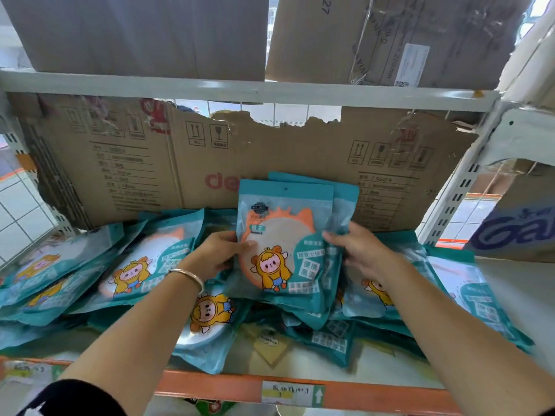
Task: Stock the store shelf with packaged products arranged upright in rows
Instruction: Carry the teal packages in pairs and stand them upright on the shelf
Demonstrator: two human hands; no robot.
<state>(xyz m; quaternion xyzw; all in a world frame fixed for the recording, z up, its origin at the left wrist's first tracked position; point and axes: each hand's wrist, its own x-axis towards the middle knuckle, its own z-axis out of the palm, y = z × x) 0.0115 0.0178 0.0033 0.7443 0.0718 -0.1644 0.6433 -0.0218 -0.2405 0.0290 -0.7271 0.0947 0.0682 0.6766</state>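
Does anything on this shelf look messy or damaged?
Yes. Most teal packets lie slumped in heaps, not upright; only those between left hand and right hand stand. The cardboard behind has a torn, ragged top edge.

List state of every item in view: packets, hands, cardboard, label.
upright packets: standing, held between both hands
left hand: grips their left edge, thumb on front
right hand: fingers against their right edge
left pile: lying down, overlapping
right pile: lying down, overlapping
cardboard sheet: upright at back, top edge torn
shelf label: stuck on orange rail
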